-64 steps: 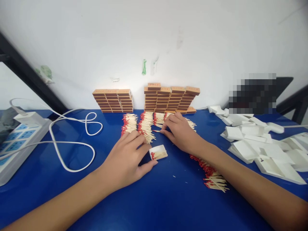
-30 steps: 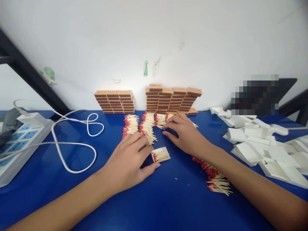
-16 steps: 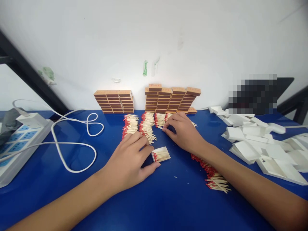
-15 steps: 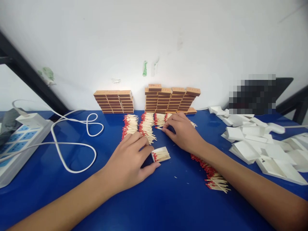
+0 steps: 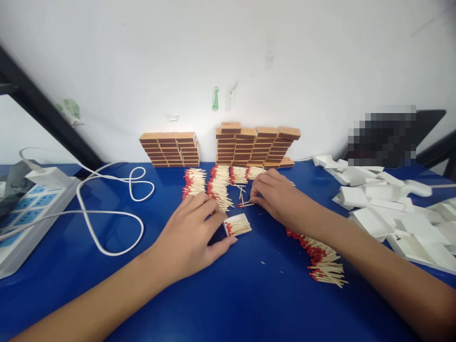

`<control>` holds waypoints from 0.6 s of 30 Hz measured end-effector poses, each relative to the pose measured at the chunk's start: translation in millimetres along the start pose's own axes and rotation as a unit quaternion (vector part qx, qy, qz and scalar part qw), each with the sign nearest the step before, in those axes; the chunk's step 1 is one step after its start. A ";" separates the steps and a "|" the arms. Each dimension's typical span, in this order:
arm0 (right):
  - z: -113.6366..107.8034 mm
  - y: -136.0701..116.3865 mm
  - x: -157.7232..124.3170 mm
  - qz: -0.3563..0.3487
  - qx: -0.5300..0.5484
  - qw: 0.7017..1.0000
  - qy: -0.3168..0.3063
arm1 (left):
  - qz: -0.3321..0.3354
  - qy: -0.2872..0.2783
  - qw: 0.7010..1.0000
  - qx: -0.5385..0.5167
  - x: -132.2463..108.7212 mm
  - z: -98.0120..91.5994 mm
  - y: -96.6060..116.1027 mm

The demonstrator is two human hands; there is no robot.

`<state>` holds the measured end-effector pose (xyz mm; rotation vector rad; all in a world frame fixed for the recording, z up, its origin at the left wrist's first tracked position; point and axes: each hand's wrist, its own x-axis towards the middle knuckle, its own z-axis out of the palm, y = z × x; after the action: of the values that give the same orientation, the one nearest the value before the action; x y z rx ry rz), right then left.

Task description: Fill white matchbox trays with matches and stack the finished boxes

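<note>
A small white matchbox tray (image 5: pixel 245 219) lies on the blue table with red-headed matches (image 5: pixel 237 226) in it. Index finger and thumb of my left hand (image 5: pixel 195 233) curve round the tray's left end and steady it. Farther back, my right hand (image 5: pixel 276 194) pinches a couple of matches (image 5: pixel 245 204) at their pale ends, red heads pointing left. Loose matches (image 5: pixel 241 191) lie crossed just behind those. Rows of piled matches (image 5: pixel 218 187) stretch behind my left hand, and another long pile (image 5: pixel 322 261) runs partly under my right forearm.
Stacked matchboxes (image 5: pixel 169 149) and a second, wider stack (image 5: pixel 256 146) stand against the wall. Many empty white trays (image 5: pixel 377 213) are heaped at the right, near a dark blurred object (image 5: pixel 388 140). A white cable (image 5: pixel 107 213) loops from a power strip (image 5: pixel 32 213) at the left.
My right hand has shifted slightly right and nearer, drawing matches away from the back rows. Crossed matches now show beside it. My left hand stays at the tray.
</note>
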<state>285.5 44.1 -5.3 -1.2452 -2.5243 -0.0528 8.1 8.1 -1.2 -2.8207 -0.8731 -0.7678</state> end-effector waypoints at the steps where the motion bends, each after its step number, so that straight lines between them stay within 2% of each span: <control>1: -2.3 -0.2 -0.9 0.000 0.011 1.000 0.000 | 0.001 0.001 1.000 0.000 0.3 -0.1 0.2; 6: -4.9 0.1 -3.2 -0.006 0.055 0.998 -0.017 | 0.002 0.004 1.000 0.004 0.7 0.1 0.3; 12: -3.2 -4.0 -1.5 -0.005 0.030 0.999 -0.034 | 0.003 0.003 1.000 -0.002 0.1 0.5 -0.2; 18: -25.6 -12.2 -4.3 -0.016 0.095 0.995 -0.029 | 0.005 0.011 1.000 -0.002 0.5 0.0 -0.2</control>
<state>285.5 28.9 18.9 -1.1455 -2.5302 0.2147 8.4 8.5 -1.0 -2.8125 -0.8542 -0.7974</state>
